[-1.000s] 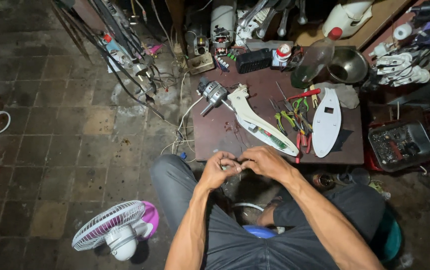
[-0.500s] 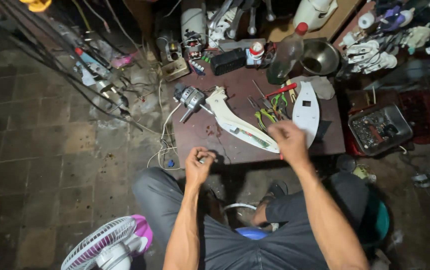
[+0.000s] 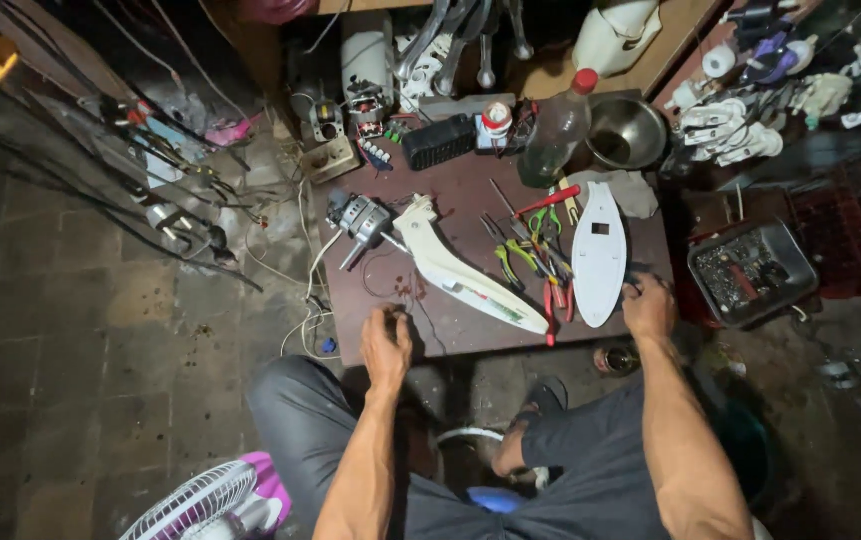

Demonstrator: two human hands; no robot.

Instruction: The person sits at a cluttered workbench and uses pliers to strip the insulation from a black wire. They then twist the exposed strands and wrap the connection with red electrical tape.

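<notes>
The two hands have moved apart. A second ago they were pressed together in front of the person's lap. Half a second ago the right one was already reaching out over the tabletop [image 3: 471, 195].

Now the left hand [image 3: 387, 347] rests at the near edge of the brown tabletop, at about 7 o'clock. Its fingers are curled in, and I cannot tell if its grip has something small inside. Thin wires [image 3: 303, 300] hang off the edge just beside it.

The right hand [image 3: 649, 308] has gone further out, to about 4 o'clock on the tabletop. Its fingers are bent down on the edge, with nothing seen in its grip. It sits just beside the bottom end of the white oval cover [image 3: 599, 252].

The long white fan arm [image 3: 466, 270] lies slanted between the two hands, with the grey motor [image 3: 361, 218] at its far end, at about 10 o'clock. Pliers with green and red handles [image 3: 536, 258] lie between the arm and the oval cover.

A white fan [image 3: 201, 505] stands on the floor at the left knee.
</notes>
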